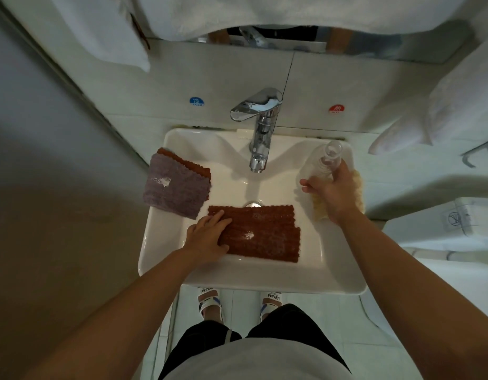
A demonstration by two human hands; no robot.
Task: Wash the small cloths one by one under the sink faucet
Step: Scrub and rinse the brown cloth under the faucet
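Left rim of sink [155, 250]: purple cloth [174, 187] lies stacked on an orange one, both overhanging the outer edge and the basin. Risk: a nudge from the left forearm tips the stack to the floor or into the wet basin before its turn.

Basin centre: brown cloth [264, 234] lies flat, its far edge over the drain, a white dab of what looks like soap on it. Left hand [207, 237] presses its left edge, fingers straight and slightly spread. Risk: a covered drain could let water pool once it runs.

Faucet [260, 133] at far centre, no stream visible. Spout hangs above the cloth's far edge; lifting the cloth has room beneath it.

Right rim: right hand [334, 193] curls round a clear bottle [319, 165], tilted, cap end far. Yellow cloth [323, 207] sits beneath the hand on the narrow ledge. Risk: set down there, the bottle may roll into the basin or drag the cloth off. Little free ledge either side; open room is the basin's near-right part.
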